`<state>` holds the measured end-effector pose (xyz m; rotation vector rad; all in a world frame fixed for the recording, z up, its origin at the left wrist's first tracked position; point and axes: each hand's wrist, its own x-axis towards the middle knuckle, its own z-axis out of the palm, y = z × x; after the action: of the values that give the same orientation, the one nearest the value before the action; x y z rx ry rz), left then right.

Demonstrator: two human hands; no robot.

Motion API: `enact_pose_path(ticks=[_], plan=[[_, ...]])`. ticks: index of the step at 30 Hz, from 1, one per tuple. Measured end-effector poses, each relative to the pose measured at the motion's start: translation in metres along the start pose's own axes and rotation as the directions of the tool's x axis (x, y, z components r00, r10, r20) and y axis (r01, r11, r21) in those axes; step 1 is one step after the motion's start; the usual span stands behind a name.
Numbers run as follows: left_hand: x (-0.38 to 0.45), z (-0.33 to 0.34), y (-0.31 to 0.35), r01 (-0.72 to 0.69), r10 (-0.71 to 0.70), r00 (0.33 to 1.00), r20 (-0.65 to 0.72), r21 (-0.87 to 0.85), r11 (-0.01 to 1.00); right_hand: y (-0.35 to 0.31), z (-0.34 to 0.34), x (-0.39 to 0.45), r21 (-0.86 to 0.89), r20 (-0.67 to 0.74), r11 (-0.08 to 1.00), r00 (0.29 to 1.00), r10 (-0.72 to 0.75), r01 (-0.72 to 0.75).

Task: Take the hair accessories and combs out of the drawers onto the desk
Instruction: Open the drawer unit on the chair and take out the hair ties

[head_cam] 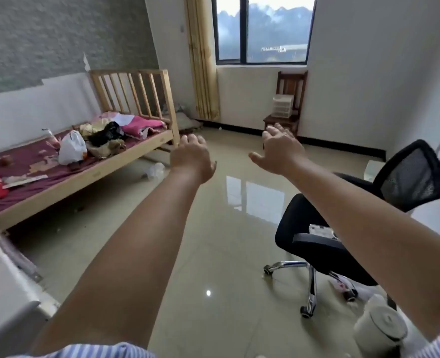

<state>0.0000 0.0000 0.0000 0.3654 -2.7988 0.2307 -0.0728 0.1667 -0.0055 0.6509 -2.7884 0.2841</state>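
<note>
Both my arms stretch forward over the shiny tiled floor. My left hand (193, 157) is held out palm down, fingers apart, holding nothing. My right hand (281, 148) is also spread and empty, a little farther right and level with the left. A small clear plastic drawer unit (282, 105) stands on a wooden chair (290, 102) at the far wall under the window, well beyond both hands. No hair accessories or combs can be made out from here. No desk is plainly in view.
A black mesh office chair (356, 215) on castors stands at right, with a small object on its seat. A wooden bed (84, 174) cluttered with bags and cloth runs along the left wall. A white container (380, 329) sits low right; white furniture edge (4, 293) at lower left.
</note>
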Motion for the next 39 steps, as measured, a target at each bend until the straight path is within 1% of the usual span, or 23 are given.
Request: enact_pose_path(ticks=[1,2,5,7,9,11,14,18,20,22,26,29,34,39], plan=[[0.013,0.017,0.006,0.003,-0.004,0.998,0.055,0.015,1.000,0.005,0.015,0.013,-0.024,0.039,0.999,0.999,0.021,-0.020],[0.031,0.038,0.011,-0.014,0.014,0.995,0.094,-0.001,1.000,0.015,0.034,0.032,-0.027,0.057,1.000,0.998,0.010,-0.009],[0.090,0.110,0.025,-0.072,0.074,0.973,0.218,-0.017,0.997,0.043,0.100,0.088,0.021,0.177,0.998,0.983,0.056,-0.060],[0.139,0.152,0.034,-0.136,0.138,0.951,0.277,-0.026,0.990,0.060,0.137,0.134,0.025,0.239,0.996,0.968,0.075,-0.083],[0.181,0.184,0.038,-0.170,0.171,0.927,0.333,-0.033,0.985,0.074,0.166,0.174,0.010,0.299,0.996,0.951,0.084,-0.091],[0.225,0.214,0.040,-0.173,0.177,0.903,0.392,-0.046,0.984,0.089,0.192,0.216,-0.004,0.349,0.995,0.932,0.094,-0.099],[0.295,0.252,0.037,-0.158,0.173,0.880,0.442,-0.072,0.985,0.109,0.223,0.285,-0.040,0.379,0.994,0.919,0.111,-0.104],[0.404,0.307,0.024,-0.086,0.117,0.888,0.444,-0.089,0.992,0.130,0.275,0.388,-0.098,0.404,0.992,0.908,0.114,-0.081],[0.463,0.336,0.017,-0.061,0.099,0.887,0.452,-0.098,0.993,0.137,0.302,0.444,-0.089,0.403,0.992,0.908,0.116,-0.088],[0.529,0.361,0.011,-0.075,0.119,0.883,0.454,-0.113,0.991,0.145,0.326,0.504,-0.070,0.400,0.992,0.907,0.129,-0.110],[0.667,0.398,0.014,-0.104,0.171,0.886,0.431,-0.175,0.979,0.170,0.360,0.624,-0.045,0.407,0.979,0.891,0.201,-0.200],[0.764,0.423,0.032,-0.161,0.238,0.877,0.416,-0.211,0.964,0.200,0.379,0.706,-0.036,0.395,0.966,0.885,0.248,-0.255],[0.919,0.485,0.082,-0.294,0.360,0.855,0.373,-0.224,0.929,0.272,0.422,0.852,-0.088,0.365,0.949,0.876,0.314,-0.303],[1.083,0.553,0.126,-0.319,0.382,0.844,0.377,-0.220,0.922,0.353,0.472,1.009,-0.084,0.366,0.941,0.868,0.335,-0.328]])
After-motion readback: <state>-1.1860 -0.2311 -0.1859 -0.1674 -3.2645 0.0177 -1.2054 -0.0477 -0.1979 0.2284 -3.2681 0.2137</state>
